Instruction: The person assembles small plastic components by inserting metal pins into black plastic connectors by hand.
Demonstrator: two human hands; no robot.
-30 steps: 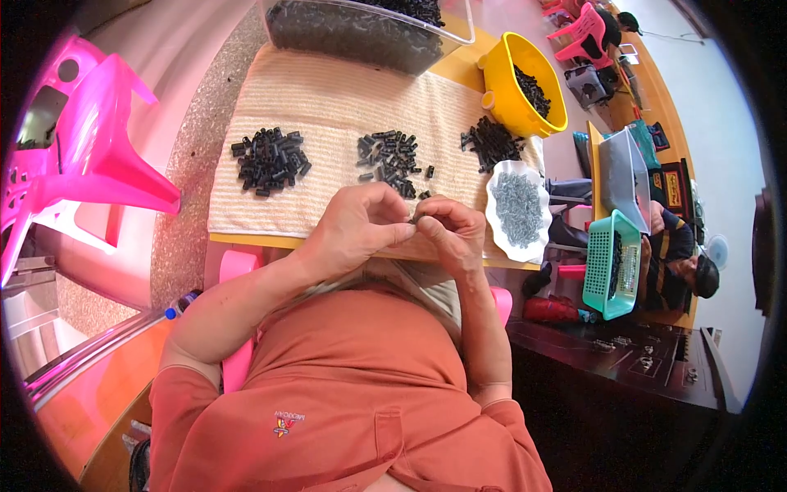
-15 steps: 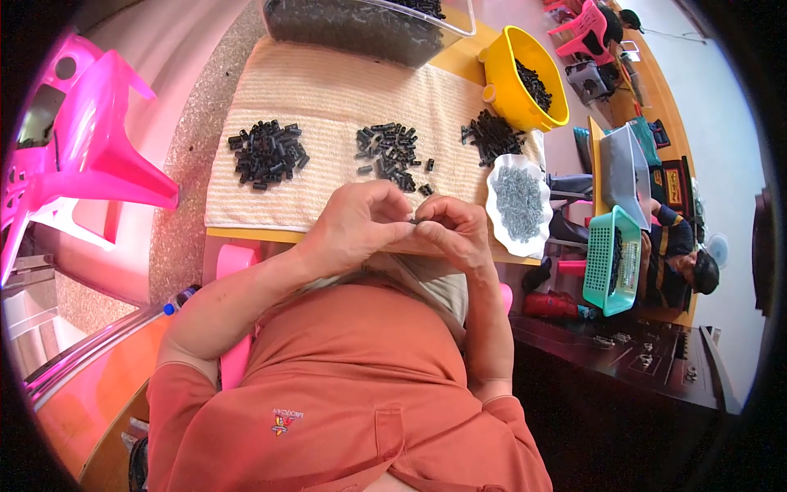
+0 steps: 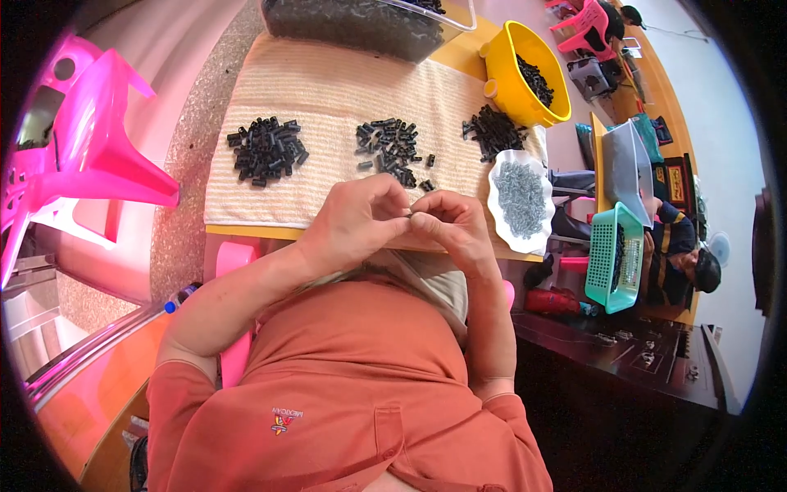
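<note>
My left hand (image 3: 354, 223) and my right hand (image 3: 455, 234) meet fingertip to fingertip over the near edge of the towel-covered table. Between their pinched thumbs and forefingers is a tiny dark piece, mostly hidden by the fingers. Just beyond them lies a loose middle pile of small black cylindrical parts (image 3: 392, 141), with a few strays close to my fingers. Further left sits a denser pile of black tubular parts (image 3: 266, 153). At the right are a pile of thin black pieces (image 3: 497, 134) and a white scalloped dish (image 3: 498, 220) full of small clear or silvery parts.
A clear bin (image 3: 361, 37) of black parts stands at the table's far edge, beside a yellow tub (image 3: 500, 70) holding more. A striped towel (image 3: 324, 90) covers the table. Pink plastic stool (image 3: 98, 135) at left; green basket (image 3: 602, 258) and a seated person (image 3: 676, 254) at right.
My hands stay joined at the fingertips with only a slight shift of the fingers. The dark piece between them shows less now. The piles look the same.
</note>
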